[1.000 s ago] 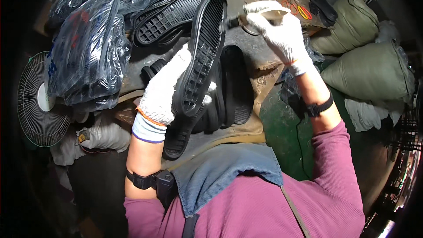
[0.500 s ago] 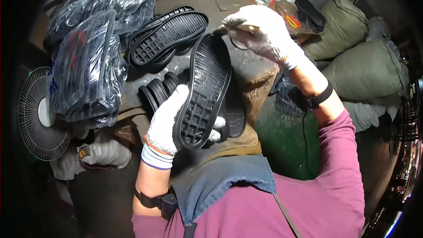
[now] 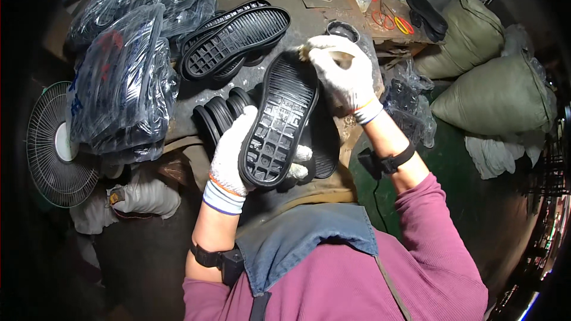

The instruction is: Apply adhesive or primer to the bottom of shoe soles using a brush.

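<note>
My left hand (image 3: 232, 151), in a white knit glove, grips a black shoe sole (image 3: 279, 119) from its left edge, with fingertips showing at its right side. The sole is tilted, its grid of hollows and ribs facing up, with wet-looking shine on it. At the far end of the sole, my gloved right hand (image 3: 345, 71) is closed round a small brush (image 3: 304, 53); only its tan tuft shows clearly. More black soles (image 3: 214, 120) stand on edge left of my left hand, and another sole (image 3: 326, 148) lies under the held one.
Stacked soles (image 3: 238, 38) lie on the worktable (image 3: 309, 12) beside plastic-wrapped bundles (image 3: 119, 83). A round tin (image 3: 343, 31) stands beyond my right hand. Scissors (image 3: 403, 25) and a black sole pair (image 3: 427, 18) lie at far right, near green sacks (image 3: 496, 98). A fan (image 3: 62, 142) is at left.
My right hand has come down and nearer, onto the sole's far end, and the round tin now shows behind it. My left hand still holds the sole.
</note>
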`<state>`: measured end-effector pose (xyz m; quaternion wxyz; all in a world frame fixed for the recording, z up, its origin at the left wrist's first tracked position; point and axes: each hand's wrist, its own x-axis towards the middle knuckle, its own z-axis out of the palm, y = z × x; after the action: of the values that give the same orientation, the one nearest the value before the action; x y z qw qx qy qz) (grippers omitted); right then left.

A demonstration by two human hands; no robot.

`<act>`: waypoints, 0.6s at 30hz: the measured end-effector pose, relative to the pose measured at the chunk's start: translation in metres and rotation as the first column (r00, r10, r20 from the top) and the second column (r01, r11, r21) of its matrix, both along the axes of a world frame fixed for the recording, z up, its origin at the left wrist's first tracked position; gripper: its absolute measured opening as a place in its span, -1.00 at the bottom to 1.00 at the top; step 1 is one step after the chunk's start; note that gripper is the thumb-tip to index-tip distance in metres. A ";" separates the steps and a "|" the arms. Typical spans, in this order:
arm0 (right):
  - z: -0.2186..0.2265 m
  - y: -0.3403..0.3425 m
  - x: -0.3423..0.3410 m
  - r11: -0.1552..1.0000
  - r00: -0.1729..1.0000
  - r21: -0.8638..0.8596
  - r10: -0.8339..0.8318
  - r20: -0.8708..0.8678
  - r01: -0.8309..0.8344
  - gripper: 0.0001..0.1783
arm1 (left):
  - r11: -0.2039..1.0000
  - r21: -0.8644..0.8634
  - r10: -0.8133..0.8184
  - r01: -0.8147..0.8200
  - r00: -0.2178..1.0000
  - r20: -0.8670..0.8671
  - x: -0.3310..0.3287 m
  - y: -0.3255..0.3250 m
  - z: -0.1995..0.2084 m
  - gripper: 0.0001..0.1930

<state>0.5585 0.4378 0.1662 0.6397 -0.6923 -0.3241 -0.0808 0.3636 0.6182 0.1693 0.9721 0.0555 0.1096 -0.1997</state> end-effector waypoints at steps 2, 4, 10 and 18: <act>0.000 0.003 -0.029 0.998 0.997 -0.044 0.044 0.061 -0.041 -0.83 | 1.000 0.015 -0.014 0.014 0.999 -0.029 -0.004 -0.001 0.000 -0.26; 0.008 0.000 -0.043 0.992 0.912 -0.112 -0.001 0.410 0.051 -0.84 | 1.000 -0.025 0.013 -0.014 0.999 -0.039 -0.006 0.002 -0.004 -0.27; 0.001 -0.017 0.002 0.991 0.987 -0.017 -0.127 0.100 0.130 -0.82 | 0.989 -0.129 -0.058 0.067 0.996 0.071 0.001 -0.002 0.003 -0.24; 0.005 -0.008 -0.076 0.985 0.986 0.054 0.167 -0.007 -0.167 -0.78 | 0.994 0.094 0.051 -0.063 0.991 0.122 0.003 -0.014 -0.021 -0.34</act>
<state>0.4820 0.4302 0.1711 0.6641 -0.6459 -0.3751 -0.0317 0.3664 0.6040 0.1481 0.9784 0.1114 0.0623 -0.1625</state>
